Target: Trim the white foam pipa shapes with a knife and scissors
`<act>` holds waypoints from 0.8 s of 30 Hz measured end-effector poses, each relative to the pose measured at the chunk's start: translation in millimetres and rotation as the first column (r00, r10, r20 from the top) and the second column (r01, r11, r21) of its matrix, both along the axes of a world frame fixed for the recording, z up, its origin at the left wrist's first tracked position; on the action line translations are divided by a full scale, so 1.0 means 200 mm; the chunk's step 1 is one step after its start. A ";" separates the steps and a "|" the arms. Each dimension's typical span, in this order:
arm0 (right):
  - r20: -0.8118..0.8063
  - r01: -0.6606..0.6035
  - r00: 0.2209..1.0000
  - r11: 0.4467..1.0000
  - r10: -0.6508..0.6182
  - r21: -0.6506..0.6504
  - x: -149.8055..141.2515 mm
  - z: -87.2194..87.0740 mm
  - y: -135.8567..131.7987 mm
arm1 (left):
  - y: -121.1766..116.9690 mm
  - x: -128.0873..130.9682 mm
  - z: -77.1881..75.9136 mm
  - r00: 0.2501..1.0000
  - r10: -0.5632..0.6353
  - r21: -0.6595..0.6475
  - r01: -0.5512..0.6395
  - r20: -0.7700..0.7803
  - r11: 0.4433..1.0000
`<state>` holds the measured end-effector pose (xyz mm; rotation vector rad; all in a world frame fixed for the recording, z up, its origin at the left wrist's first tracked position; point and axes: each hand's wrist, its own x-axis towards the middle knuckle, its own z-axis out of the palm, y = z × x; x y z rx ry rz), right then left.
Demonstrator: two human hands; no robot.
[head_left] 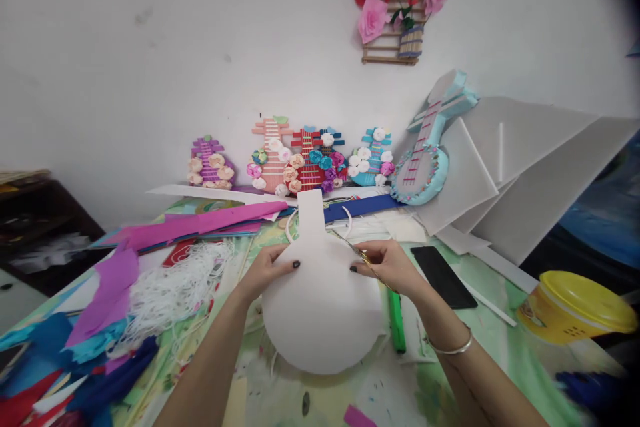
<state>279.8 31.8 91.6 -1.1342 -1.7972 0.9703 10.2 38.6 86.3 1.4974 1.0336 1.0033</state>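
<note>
A white foam-board cutout (pixel 320 313) with a round body and a straight neck stands tilted in front of me, its neck pointing away. My left hand (pixel 266 271) grips its upper left edge, thumb on the front face and fingers hidden behind. At the upper right edge, my right hand (pixel 389 265) is closed around scissors (pixel 370 263) with gold-coloured handles, their blades pointing up and left by the base of the neck. Its thumb rests against the board. Thin curved white strips (pixel 347 221) show behind the neck.
White shredded string (pixel 173 287) and coloured paper scraps (pixel 103 300) lie to the left. A black phone (pixel 443 276), a green cutter (pixel 397 321) and a yellow tub (pixel 575 307) are on the right. Decorated paper guitars (pixel 270 160) and foam boards (pixel 530 153) lean against the wall.
</note>
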 end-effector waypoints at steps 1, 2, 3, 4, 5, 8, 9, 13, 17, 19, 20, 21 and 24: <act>-0.002 -0.013 1.000 1.000 0.013 0.005 0.00 0.00 0.00 | 0.00 0.01 0.01 0.998 0.057 0.087 -0.054 -0.028 0.995; -0.006 -0.027 1.000 1.000 0.027 0.015 0.00 0.01 0.00 | 0.01 0.02 0.02 0.993 0.114 0.163 -0.106 -0.040 0.981; -0.009 -0.042 0.999 0.999 0.042 0.029 0.00 0.01 -0.01 | 0.01 0.03 0.02 0.985 0.166 0.221 -0.154 -0.041 0.963; -0.008 -0.055 0.998 0.997 0.056 0.045 0.00 0.02 -0.01 | 0.01 0.04 0.02 0.976 0.216 0.267 -0.199 -0.039 0.943; -0.003 -0.066 0.998 0.996 0.066 0.061 0.00 0.02 -0.02 | 0.01 0.04 0.02 0.964 0.262 0.310 -0.237 -0.044 0.921; 0.028 -0.064 0.998 0.993 0.062 0.094 -0.01 0.03 -0.04 | -0.01 0.06 0.03 0.917 0.389 0.458 -0.310 -0.089 0.833; 0.041 -0.057 0.998 0.994 0.054 0.097 -0.01 0.03 -0.05 | -0.02 0.06 0.03 0.901 0.423 0.504 -0.320 -0.102 0.803; 0.064 -0.045 0.997 0.994 0.039 0.095 -0.03 0.02 -0.07 | -0.05 0.07 0.06 0.858 0.504 0.600 -0.355 -0.096 0.717; 0.081 -0.040 0.996 0.993 0.032 0.108 -0.03 0.03 -0.08 | -0.09 0.09 0.09 0.820 0.571 0.616 -0.438 -0.024 0.655; 0.062 -0.061 0.997 0.994 0.056 0.092 -0.03 0.04 -0.08 | -0.10 0.10 0.10 0.802 0.596 0.596 -0.500 0.044 0.628; 0.045 -0.076 0.996 0.994 0.073 0.077 -0.03 0.04 -0.09 | -0.11 0.10 0.10 0.794 0.604 0.578 -0.528 0.075 0.622; 0.026 -0.095 0.995 0.994 0.093 0.059 -0.03 0.05 -0.08 | -0.11 0.11 0.10 0.787 0.609 0.558 -0.551 0.099 0.621; -0.076 -0.139 0.987 0.990 0.139 0.005 -0.03 0.05 -0.07 | -0.13 0.11 0.11 0.773 0.620 0.488 -0.597 0.137 0.637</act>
